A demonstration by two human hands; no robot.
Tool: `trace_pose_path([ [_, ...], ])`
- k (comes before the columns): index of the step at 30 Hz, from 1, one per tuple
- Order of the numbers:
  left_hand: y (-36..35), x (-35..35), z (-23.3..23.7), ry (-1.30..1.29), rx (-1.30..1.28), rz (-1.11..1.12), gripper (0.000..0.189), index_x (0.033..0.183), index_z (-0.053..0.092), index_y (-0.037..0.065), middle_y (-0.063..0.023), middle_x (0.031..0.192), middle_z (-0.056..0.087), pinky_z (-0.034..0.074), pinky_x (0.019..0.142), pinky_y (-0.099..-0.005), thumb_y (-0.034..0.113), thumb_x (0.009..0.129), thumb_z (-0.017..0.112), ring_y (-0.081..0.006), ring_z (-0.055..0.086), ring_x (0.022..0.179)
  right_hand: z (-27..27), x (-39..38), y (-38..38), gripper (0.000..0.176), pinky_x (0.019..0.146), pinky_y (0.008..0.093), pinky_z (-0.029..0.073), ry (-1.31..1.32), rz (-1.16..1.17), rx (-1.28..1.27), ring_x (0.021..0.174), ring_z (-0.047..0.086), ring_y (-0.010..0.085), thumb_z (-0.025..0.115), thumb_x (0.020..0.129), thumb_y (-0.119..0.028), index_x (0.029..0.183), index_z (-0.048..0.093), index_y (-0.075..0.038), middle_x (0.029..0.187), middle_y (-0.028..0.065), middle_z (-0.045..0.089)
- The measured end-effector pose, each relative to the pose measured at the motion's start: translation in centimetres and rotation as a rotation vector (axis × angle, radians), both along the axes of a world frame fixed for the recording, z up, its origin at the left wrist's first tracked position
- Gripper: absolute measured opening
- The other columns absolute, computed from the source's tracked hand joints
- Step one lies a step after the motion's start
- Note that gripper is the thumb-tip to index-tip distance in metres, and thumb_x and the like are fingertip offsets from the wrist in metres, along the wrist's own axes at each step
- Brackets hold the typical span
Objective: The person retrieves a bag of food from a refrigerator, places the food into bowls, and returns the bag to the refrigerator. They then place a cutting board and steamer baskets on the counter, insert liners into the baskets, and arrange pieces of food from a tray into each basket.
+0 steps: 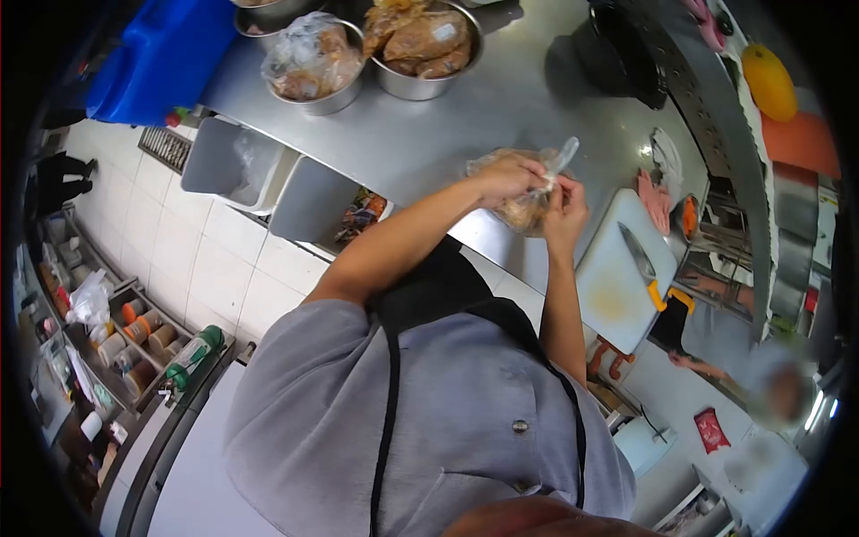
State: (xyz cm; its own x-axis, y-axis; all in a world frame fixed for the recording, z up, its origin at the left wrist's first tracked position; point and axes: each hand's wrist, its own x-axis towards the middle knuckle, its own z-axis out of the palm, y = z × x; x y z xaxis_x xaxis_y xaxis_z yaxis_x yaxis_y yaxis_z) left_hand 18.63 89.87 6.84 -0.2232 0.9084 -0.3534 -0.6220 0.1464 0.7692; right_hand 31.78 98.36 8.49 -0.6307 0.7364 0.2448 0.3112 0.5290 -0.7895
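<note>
On the steel counter in front of me lies a clear plastic bag [522, 215] with brownish food inside. My left hand [512, 177] is closed around its gathered neck. Just right of it, my right hand [565, 208] pinches at the same neck, its fingertips close to the left ones. The twisted end of the bag sticks up past my fingers. What exactly the fingertips grip at the neck is partly hidden.
Steel bowls [420, 87] of bagged food stand at the back, beside a blue container [165, 63]. A cutting board [617, 277] carries a yellow-handled knife [639, 254]. Nearby lie pink gloves [654, 201]; a black pot [617, 54] stands behind. Grey bins [309, 199] hang below left. Another person is at right.
</note>
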Motion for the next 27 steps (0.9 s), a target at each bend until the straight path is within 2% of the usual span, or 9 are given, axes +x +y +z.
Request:
trace_pose_path([
  [5,1.3,2.2,-0.2,0.303,-0.102,0.181,0.003,0.081,0.067,0.002,-0.0029,0.09,0.062,0.045,0.065,-0.0264,0.004,0.08,0.065,-0.011,0.055,0.074,-0.3,0.3,-0.1,0.008,0.067,0.0343,0.049,-0.133,-0.09,0.098,0.073,0.062,0.0239,0.056,0.089,-0.004,0.093,0.06,0.001,0.085,0.0152,0.064],
  [7,2.0,2.7,-0.9,0.399,-0.155,0.372,0.014,0.093,0.065,0.0,-0.0065,0.092,0.062,0.047,0.067,-0.0286,0.001,0.079,0.063,-0.0143,0.058,0.078,-0.4,0.1,0.0,0.008,0.068,0.0373,0.048,-0.025,-0.032,0.103,0.073,0.061,0.0292,0.054,0.087,-0.002,0.092,0.059,0.0,0.083,0.0164,0.062],
  [11,1.4,1.7,0.7,-0.044,-0.115,0.294,0.036,0.113,0.051,0.001,-0.0089,0.093,0.061,0.044,0.068,-0.0256,-0.003,0.078,0.059,-0.0141,0.055,0.082,-0.1,-0.1,0.4,0.009,0.074,0.0421,0.046,-0.075,-0.037,0.018,0.079,0.059,0.0359,0.054,0.082,0.001,0.09,0.058,0.0,0.083,0.0184,0.061],
  [16,0.6,2.5,1.5,0.059,-0.062,0.284,0.029,0.108,0.054,0.001,-0.008,0.091,0.063,0.044,0.065,-0.0252,-0.005,0.08,0.059,-0.0134,0.056,0.076,0.0,-0.2,0.2,0.011,0.076,0.0447,0.045,-0.084,-0.053,0.06,0.081,0.058,0.0381,0.055,0.081,0.003,0.091,0.058,0.0,0.087,0.0183,0.062],
  [18,0.1,3.8,2.3,0.789,0.012,0.382,0.023,0.103,0.056,-0.001,-0.0117,0.083,0.063,0.048,0.064,-0.0328,-0.005,0.081,0.057,-0.0182,0.059,0.075,0.1,-0.1,-0.4,0.012,0.076,0.0447,0.045,-0.029,-0.065,0.193,0.081,0.058,0.0374,0.055,0.081,0.004,0.092,0.059,0.0,0.086,0.0177,0.062],
  [21,0.0,4.7,2.3,1.086,0.124,0.577,0.017,0.1,0.057,-0.001,-0.0127,0.081,0.064,0.049,0.062,-0.0351,-0.004,0.083,0.057,-0.0183,0.059,0.072,0.8,0.0,-1.2,0.013,0.077,0.0446,0.045,0.034,-0.12,0.142,0.082,0.058,0.0367,0.056,0.081,0.004,0.093,0.059,-0.001,0.086,0.017,0.061],
  [24,0.2,4.5,2.4,0.671,0.097,0.497,0.019,0.103,0.056,0.0,-0.0111,0.086,0.065,0.048,0.064,-0.0321,-0.004,0.084,0.057,-0.0169,0.059,0.075,1.1,-0.2,-0.7,0.012,0.075,0.0434,0.046,0.048,-0.102,0.026,0.081,0.058,0.0355,0.056,0.082,0.004,0.092,0.059,-0.001,0.084,0.017,0.061],
  [25,0.5,4.3,2.1,0.675,0.1,0.491,0.019,0.103,0.056,0.0,-0.0111,0.086,0.065,0.048,0.064,-0.0321,-0.004,0.084,0.057,-0.0169,0.059,0.075,0.9,-0.2,-0.5,0.012,0.075,0.0434,0.046,0.052,-0.108,0.025,0.081,0.058,0.0355,0.056,0.082,0.004,0.092,0.059,-0.001,0.084,0.017,0.061],
  [27,0.5,3.9,1.3,0.104,0.077,0.437,0.022,0.106,0.055,0.0,-0.0078,0.09,0.065,0.046,0.067,-0.0276,-0.004,0.084,0.058,-0.0147,0.058,0.076,0.2,-0.1,-0.2,0.012,0.073,0.0417,0.046,-0.011,-0.073,0.088,0.078,0.059,0.0353,0.056,0.082,0.004,0.092,0.059,-0.002,0.085,0.0165,0.061],
])
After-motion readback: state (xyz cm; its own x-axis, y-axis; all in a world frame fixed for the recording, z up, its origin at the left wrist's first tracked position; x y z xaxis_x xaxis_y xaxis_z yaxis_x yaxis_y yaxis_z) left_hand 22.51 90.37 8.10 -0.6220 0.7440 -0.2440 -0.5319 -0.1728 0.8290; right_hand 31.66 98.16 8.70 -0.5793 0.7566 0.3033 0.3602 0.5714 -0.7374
